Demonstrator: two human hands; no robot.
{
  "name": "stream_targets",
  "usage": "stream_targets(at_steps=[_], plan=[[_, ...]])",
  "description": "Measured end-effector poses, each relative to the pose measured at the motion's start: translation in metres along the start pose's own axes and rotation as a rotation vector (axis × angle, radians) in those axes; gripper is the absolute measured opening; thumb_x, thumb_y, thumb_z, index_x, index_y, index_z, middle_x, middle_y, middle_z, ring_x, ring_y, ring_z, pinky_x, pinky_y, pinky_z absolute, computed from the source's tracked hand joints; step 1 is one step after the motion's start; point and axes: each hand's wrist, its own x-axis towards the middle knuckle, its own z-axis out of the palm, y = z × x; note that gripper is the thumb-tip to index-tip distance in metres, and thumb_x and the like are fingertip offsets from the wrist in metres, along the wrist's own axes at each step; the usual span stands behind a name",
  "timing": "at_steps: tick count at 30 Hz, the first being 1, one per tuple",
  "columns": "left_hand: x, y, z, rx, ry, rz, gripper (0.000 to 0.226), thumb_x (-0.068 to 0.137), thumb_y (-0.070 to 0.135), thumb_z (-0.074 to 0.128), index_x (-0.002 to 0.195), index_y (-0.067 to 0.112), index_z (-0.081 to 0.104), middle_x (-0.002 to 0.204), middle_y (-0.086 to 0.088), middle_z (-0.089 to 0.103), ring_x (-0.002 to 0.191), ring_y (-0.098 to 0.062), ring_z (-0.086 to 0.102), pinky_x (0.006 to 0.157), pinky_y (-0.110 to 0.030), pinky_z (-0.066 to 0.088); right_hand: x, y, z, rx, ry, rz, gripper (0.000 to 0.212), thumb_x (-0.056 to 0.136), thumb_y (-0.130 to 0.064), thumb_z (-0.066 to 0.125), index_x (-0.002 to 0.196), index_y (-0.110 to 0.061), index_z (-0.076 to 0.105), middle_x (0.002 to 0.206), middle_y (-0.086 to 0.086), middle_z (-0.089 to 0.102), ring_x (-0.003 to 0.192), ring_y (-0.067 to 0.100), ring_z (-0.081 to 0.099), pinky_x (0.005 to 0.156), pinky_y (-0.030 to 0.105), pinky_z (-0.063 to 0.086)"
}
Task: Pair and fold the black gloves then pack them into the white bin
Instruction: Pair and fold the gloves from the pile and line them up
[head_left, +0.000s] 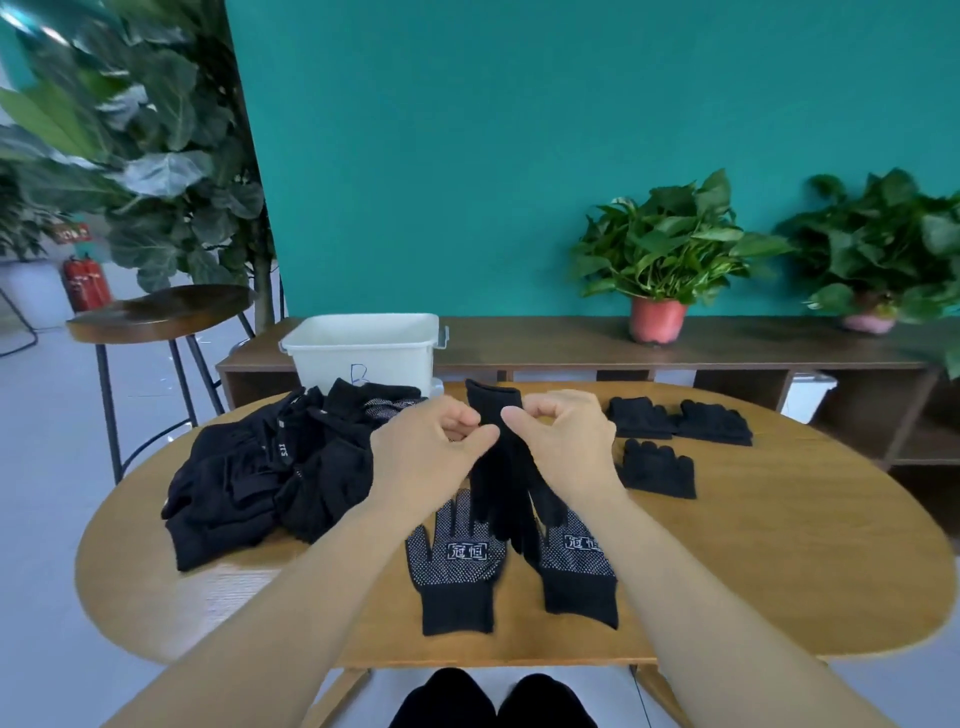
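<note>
Pinching a dangling black glove (501, 483) — left hand (431, 447) and right hand (563, 441), fingers (540, 402) curled.

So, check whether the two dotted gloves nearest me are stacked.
No, the left dotted glove and the right dotted glove lie side by side on the table, with bare wood between them.

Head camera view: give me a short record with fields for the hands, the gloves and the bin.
left hand: pinches held glove
right hand: pinches the same glove, cuff up
held glove: single or paired, cannot tell
dotted gloves: two, flat on table, near edge
glove pile: loose, left side
folded bundles: three, right side
white bin: behind the pile; inside not visible
</note>
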Motion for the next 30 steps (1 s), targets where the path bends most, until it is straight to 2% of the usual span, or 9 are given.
stream_targets(at_steps=[4, 7, 11, 13, 17, 21, 24, 26, 30], plan=[[-0.003, 0.004, 0.012, -0.089, -0.101, 0.015, 0.049, 0.055, 0.065, 0.061, 0.09, 0.033, 0.067, 0.084, 0.017, 0.071, 0.087, -0.003, 0.067, 0.086, -0.043, 0.053, -0.007, -0.013, 0.004, -0.048, -0.042, -0.073, 0.02, 0.087, -0.034, 0.071, 0.067, -0.035, 0.072, 0.113, -0.021, 0.061, 0.129, 0.01, 0.034, 0.086, 0.021, 0.009], [0.001, 0.003, 0.014, -0.119, -0.068, 0.033, 0.035, 0.067, 0.054, 0.062, 0.084, 0.024, 0.067, 0.076, 0.005, 0.07, 0.078, -0.019, 0.067, 0.077, -0.049, 0.054, -0.006, -0.008, -0.002, -0.038, -0.173, -0.092, 0.015, 0.089, -0.037, 0.067, 0.078, -0.036, 0.077, 0.13, -0.019, 0.05, 0.135, 0.005, 0.022, 0.091, 0.017, 0.004], [0.0, 0.002, 0.012, -0.365, -0.196, 0.0, 0.019, 0.088, 0.008, 0.07, 0.1, 0.022, 0.075, 0.089, 0.003, 0.077, 0.087, -0.017, 0.073, 0.085, -0.04, 0.058, -0.005, 0.005, -0.015, 0.285, -0.001, 0.014, 0.009, 0.082, -0.032, 0.07, 0.079, -0.039, 0.074, 0.11, -0.011, 0.069, 0.112, 0.009, 0.057, 0.107, 0.041, 0.039], [0.002, 0.0, 0.01, -0.47, -0.278, -0.079, 0.022, 0.088, 0.004, 0.069, 0.105, 0.017, 0.074, 0.093, 0.0, 0.077, 0.089, -0.017, 0.073, 0.085, -0.036, 0.057, -0.005, 0.011, -0.031, 0.419, -0.103, 0.189, 0.021, 0.087, -0.023, 0.071, 0.108, -0.024, 0.068, 0.106, -0.009, 0.067, 0.097, 0.002, 0.06, 0.093, 0.025, 0.049], [0.007, -0.003, 0.012, -0.514, -0.468, -0.136, 0.023, 0.09, 0.008, 0.068, 0.112, 0.015, 0.072, 0.102, -0.005, 0.076, 0.096, -0.022, 0.072, 0.089, -0.037, 0.055, -0.013, 0.022, -0.048, 0.411, -0.565, 0.368, 0.022, 0.094, -0.028, 0.062, 0.108, -0.013, 0.07, 0.103, -0.001, 0.074, 0.09, 0.009, 0.068, 0.074, 0.019, 0.047], [0.009, -0.008, 0.02, -0.399, -0.513, -0.128, 0.019, 0.09, 0.019, 0.069, 0.075, 0.027, 0.076, 0.072, 0.012, 0.071, 0.062, 0.0, 0.064, 0.066, -0.015, 0.046, -0.009, 0.037, -0.052, 0.376, -0.469, 0.353, 0.024, 0.095, -0.02, 0.063, 0.075, -0.009, 0.072, 0.083, 0.01, 0.074, 0.073, 0.017, 0.066, 0.078, 0.035, 0.053], [0.017, -0.015, 0.03, -0.355, -0.451, -0.163, 0.009, 0.087, 0.027, 0.074, 0.085, 0.018, 0.077, 0.066, 0.015, 0.064, 0.049, 0.006, 0.052, 0.064, -0.015, 0.043, -0.002, 0.046, -0.055, 0.272, -0.42, 0.3, 0.047, 0.086, -0.04, 0.07, 0.075, 0.005, 0.062, 0.083, 0.032, 0.062, 0.073, 0.023, 0.051, 0.092, 0.056, 0.048], [0.025, -0.014, 0.038, -0.339, -0.433, -0.154, 0.012, 0.086, 0.03, 0.073, 0.09, 0.019, 0.078, 0.078, 0.015, 0.067, 0.058, 0.007, 0.056, 0.072, -0.017, 0.044, 0.004, 0.055, -0.054, 0.254, -0.397, 0.268, 0.071, 0.073, -0.055, 0.069, 0.079, 0.013, 0.05, 0.074, 0.023, 0.053, 0.072, 0.022, 0.043, 0.075, 0.058, 0.048], [0.041, -0.008, 0.057, -0.333, -0.389, -0.146, 0.013, 0.087, 0.033, 0.073, 0.093, 0.022, 0.077, 0.105, 0.016, 0.07, 0.098, -0.003, 0.064, 0.093, -0.025, 0.045, 0.02, 0.067, -0.055, 0.282, -0.335, 0.224, 0.056, 0.09, -0.031, 0.068, 0.068, 0.01, 0.036, 0.069, 0.01, 0.037, 0.065, 0.024, 0.031, 0.065, 0.035, 0.028]])
